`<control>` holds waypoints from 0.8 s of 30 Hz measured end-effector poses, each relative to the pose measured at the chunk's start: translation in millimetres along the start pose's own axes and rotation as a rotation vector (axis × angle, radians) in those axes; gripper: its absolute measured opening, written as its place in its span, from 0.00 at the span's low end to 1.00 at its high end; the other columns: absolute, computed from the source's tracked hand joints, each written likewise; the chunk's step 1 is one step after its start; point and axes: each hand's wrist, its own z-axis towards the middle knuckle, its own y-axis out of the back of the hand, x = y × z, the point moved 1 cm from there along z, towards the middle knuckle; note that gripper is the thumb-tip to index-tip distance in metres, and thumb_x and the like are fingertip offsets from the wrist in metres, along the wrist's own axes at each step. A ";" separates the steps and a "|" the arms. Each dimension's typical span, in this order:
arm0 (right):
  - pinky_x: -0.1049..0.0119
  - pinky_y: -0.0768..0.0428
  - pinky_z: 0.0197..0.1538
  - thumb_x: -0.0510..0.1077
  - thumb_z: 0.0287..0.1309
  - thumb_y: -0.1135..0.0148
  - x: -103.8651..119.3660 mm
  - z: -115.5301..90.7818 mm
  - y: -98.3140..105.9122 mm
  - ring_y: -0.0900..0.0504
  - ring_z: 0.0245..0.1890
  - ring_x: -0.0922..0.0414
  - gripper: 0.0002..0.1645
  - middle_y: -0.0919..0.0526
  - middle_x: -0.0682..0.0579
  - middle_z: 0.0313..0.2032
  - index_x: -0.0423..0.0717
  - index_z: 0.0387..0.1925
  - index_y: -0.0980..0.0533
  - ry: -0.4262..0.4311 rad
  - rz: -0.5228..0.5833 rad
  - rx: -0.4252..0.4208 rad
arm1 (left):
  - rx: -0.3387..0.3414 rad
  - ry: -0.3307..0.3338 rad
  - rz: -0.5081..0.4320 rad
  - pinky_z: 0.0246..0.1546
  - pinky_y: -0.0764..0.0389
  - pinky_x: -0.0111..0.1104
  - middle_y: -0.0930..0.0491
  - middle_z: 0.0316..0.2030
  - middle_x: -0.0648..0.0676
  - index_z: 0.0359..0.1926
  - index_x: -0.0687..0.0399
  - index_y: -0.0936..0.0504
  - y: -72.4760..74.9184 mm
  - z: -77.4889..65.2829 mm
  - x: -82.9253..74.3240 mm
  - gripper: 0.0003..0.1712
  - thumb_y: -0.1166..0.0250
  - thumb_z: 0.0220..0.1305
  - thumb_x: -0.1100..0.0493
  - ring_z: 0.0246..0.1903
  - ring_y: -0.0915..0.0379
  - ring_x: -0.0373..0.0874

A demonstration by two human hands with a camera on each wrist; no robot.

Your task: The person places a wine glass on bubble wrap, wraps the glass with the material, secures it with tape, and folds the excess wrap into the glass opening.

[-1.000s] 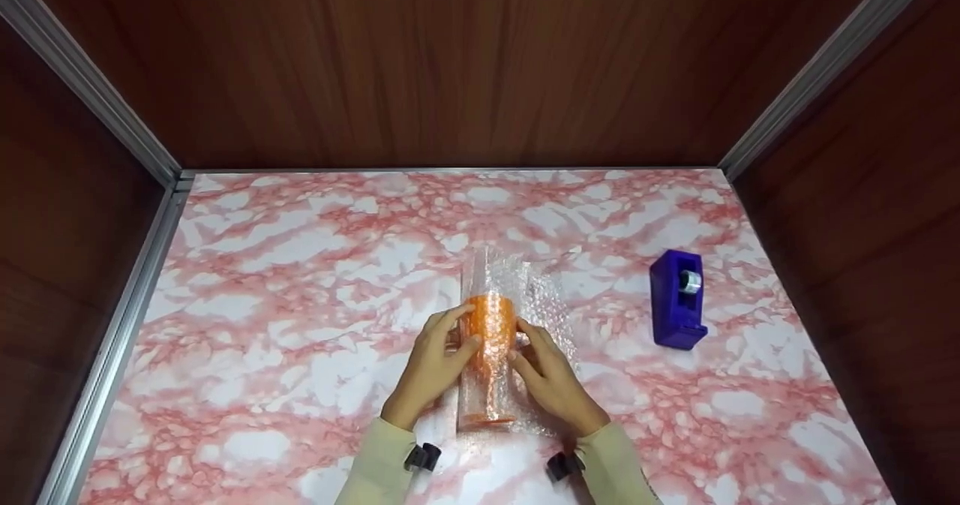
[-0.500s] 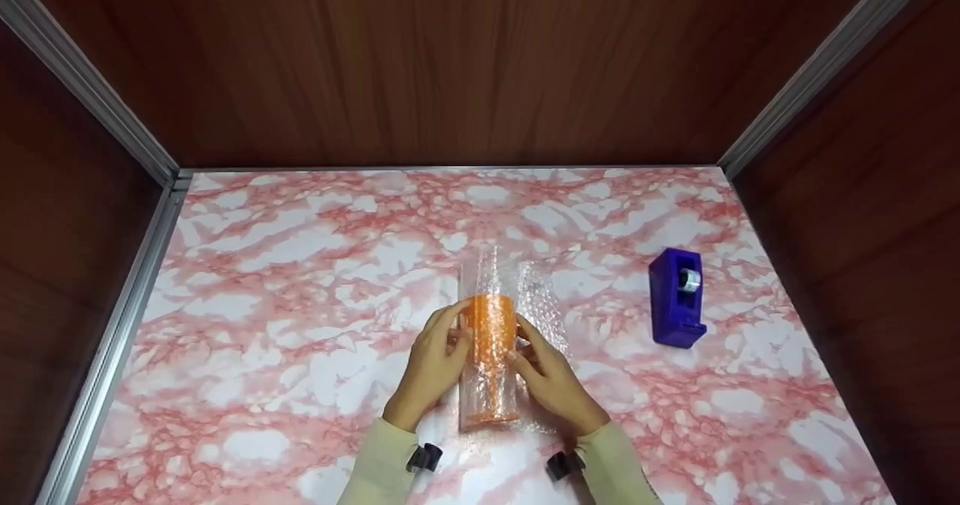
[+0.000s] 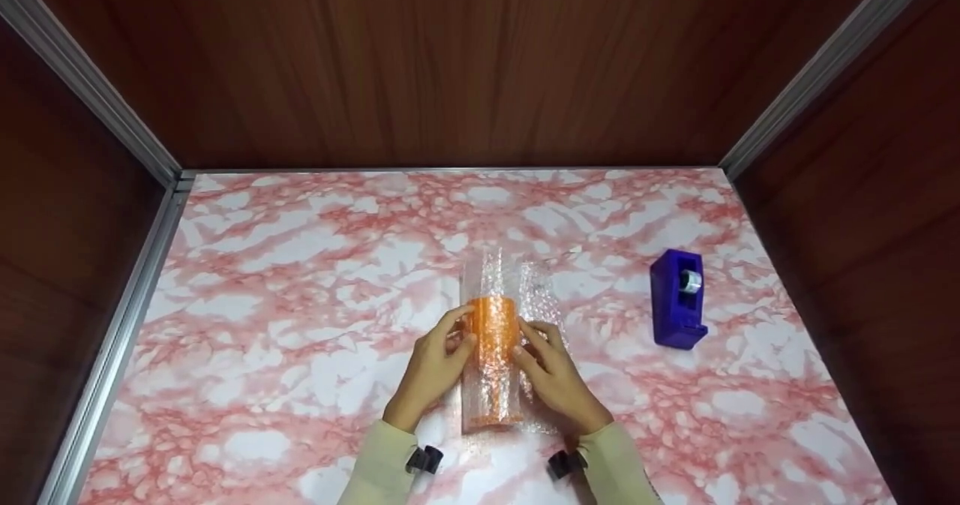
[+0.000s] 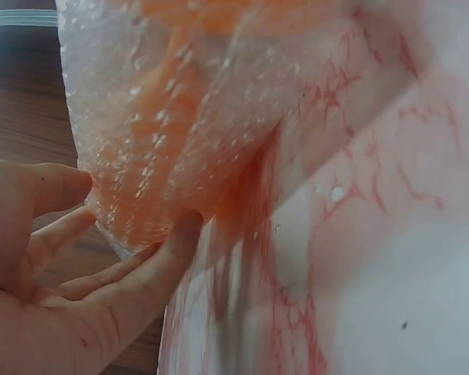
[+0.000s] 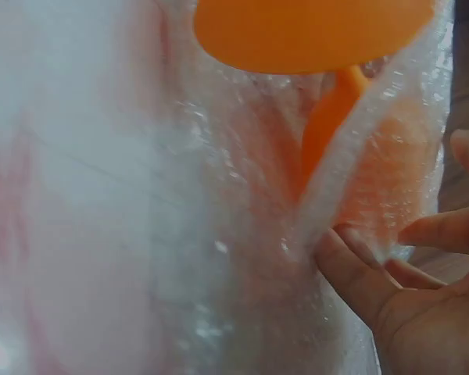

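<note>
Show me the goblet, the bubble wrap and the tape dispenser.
Goblet (image 5: 313,35), right wrist view: its round base.
Bubble wrap (image 3: 540,293), head view: flat part beside the goblet.
Tape dispenser (image 3: 667,310), head view: its purple body.

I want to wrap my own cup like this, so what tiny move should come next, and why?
Probably roll the orange cup a little toward the person's right. The bubble wrap is folded over it, but a loose part lies flat on that side, and the left hand and right hand are on either side of the cup.
</note>
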 end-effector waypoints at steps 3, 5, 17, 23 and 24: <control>0.53 0.22 0.56 0.34 0.72 0.46 -1.0 0.2 1.0 0.22 0.55 0.37 0.30 0.30 0.33 0.57 0.26 0.70 0.40 -0.008 0.049 0.018 | 0.023 0.009 -0.021 0.45 0.17 0.40 0.21 0.54 0.59 0.70 0.48 0.29 -0.1 0.2 -1.8 0.26 0.39 0.73 0.59 0.46 0.18 0.49; 0.51 0.23 0.57 0.34 0.72 0.46 -2.1 -0.1 1.8 0.24 0.58 0.36 0.31 0.30 0.32 0.58 0.25 0.71 0.42 -0.011 0.087 0.036 | 0.031 0.014 -0.028 0.43 0.17 0.38 0.22 0.53 0.58 0.70 0.47 0.29 -0.4 0.8 -3.2 0.26 0.39 0.73 0.59 0.45 0.18 0.46; 0.48 0.23 0.56 0.39 0.74 0.46 -4.6 -1.8 3.3 0.20 0.54 0.41 0.38 0.30 0.30 0.62 0.31 0.75 0.51 -0.055 0.081 0.097 | -0.036 -0.069 0.070 0.32 0.19 0.29 0.19 0.42 0.55 0.67 0.52 0.24 -2.4 2.7 -9.2 0.25 0.38 0.71 0.62 0.32 0.21 0.40; 0.54 0.19 0.53 0.41 0.74 0.46 -6.2 -0.3 4.4 0.20 0.54 0.43 0.40 0.34 0.32 0.66 0.37 0.78 0.52 -0.087 0.087 0.126 | -0.062 -0.099 0.098 0.28 0.21 0.31 0.19 0.33 0.53 0.68 0.54 0.26 -4.0 0.1 -7.9 0.26 0.38 0.70 0.64 0.28 0.23 0.38; 0.53 0.19 0.53 0.41 0.74 0.46 -11.1 0.1 3.6 0.20 0.55 0.42 0.40 0.34 0.32 0.67 0.38 0.78 0.52 -0.091 0.082 0.125 | -0.057 -0.093 0.093 0.32 0.19 0.31 0.19 0.37 0.54 0.68 0.54 0.26 -4.5 -0.3 -7.6 0.27 0.38 0.70 0.63 0.32 0.21 0.40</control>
